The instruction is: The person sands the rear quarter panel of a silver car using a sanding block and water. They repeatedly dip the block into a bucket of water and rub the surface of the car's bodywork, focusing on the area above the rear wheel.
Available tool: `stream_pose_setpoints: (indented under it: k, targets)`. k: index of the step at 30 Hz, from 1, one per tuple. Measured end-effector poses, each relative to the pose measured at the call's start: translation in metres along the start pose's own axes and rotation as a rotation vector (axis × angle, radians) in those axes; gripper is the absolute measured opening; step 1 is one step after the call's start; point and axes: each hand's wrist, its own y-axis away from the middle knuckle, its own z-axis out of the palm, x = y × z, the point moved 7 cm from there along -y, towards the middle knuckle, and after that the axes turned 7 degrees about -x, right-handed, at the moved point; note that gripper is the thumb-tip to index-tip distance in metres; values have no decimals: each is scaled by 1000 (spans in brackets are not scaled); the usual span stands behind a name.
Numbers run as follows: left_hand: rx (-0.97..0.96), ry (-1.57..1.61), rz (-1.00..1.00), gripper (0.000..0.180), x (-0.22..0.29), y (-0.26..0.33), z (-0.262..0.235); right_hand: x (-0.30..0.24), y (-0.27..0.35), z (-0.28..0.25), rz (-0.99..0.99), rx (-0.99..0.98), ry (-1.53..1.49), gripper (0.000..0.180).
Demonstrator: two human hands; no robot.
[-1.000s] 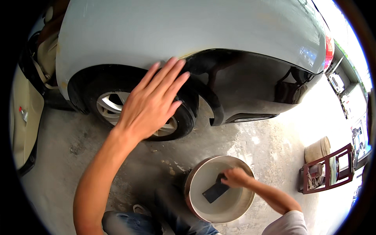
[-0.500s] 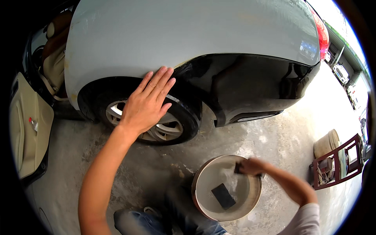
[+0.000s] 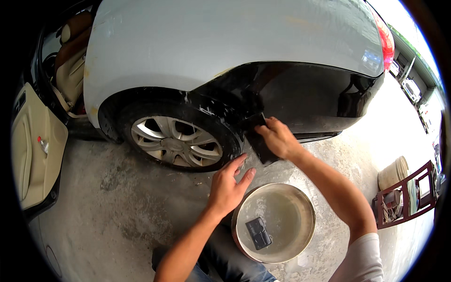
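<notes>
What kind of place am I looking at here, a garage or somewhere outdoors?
Probably an open-air car body repair yard. A car stands on a bare concrete floor, a bucket of water sits beside it, and the right hand presses a dark sanding pad to its black bumper.

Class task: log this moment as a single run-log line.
right hand: presses dark sanding block on black car bumper | left hand: open, empty, above round water-filled bucket | second dark block in bucket

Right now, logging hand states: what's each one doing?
Left hand: open, holding nothing.
Right hand: closed on a dark sanding block.
</notes>
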Motion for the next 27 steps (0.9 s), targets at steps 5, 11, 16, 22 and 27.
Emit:
stream_pose_setpoints:
  k: [5,11,16,22,27]
  targets:
    - [94,42,66,78,-29,11,9,-6,11,55,203,-148,-377,31]
    - [-68,206,-353,39,-75,12,-4,4,16,63,137,-291,-711,89]
    - [-149,1008,-170,23,-45,15,2,18,15,68,203,-383,-864,57]
    - [-204,543,-284,29,-60,21,6,-5,14,71,47,-277,-768,18]
    - [189,431,-80,30,-69,18,-31,-48,14,65,-268,-346,-253,17]
